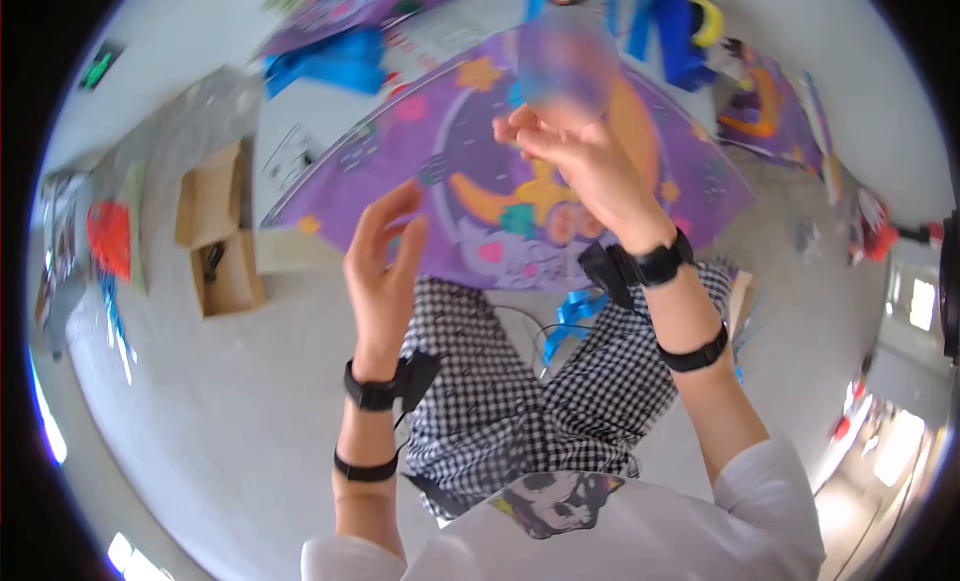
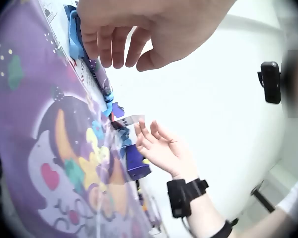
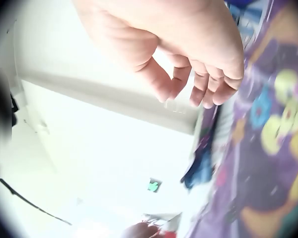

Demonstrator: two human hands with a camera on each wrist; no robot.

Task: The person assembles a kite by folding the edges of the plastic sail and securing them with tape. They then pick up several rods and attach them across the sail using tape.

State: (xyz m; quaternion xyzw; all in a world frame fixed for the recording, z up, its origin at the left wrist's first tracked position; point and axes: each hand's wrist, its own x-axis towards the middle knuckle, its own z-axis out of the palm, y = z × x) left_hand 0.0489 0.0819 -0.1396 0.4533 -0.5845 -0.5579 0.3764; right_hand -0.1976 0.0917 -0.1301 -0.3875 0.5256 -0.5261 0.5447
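Note:
A purple printed sheet (image 1: 400,191) with moons, stars and a pale cartoon figure spreads before me, its near edge over my knees. Above its left part hovers my left hand (image 1: 385,266), fingers loosely bent and holding nothing. My right hand (image 1: 590,171) is raised over the middle of the sheet. In the right wrist view its thumb and forefinger meet at the tips and pinch a small clear piece (image 3: 175,106), thin and faint against the pale wall; I cannot tell what it is. The other fingers of that hand curve beside them.
A blue box-like thing (image 1: 683,41) and a yellow ring (image 1: 708,23) stand at the far right. Blue plastic (image 1: 330,61) lies at the back left. On the floor at left is an open cardboard box (image 1: 225,271). Another purple printed piece (image 1: 765,111) lies at right.

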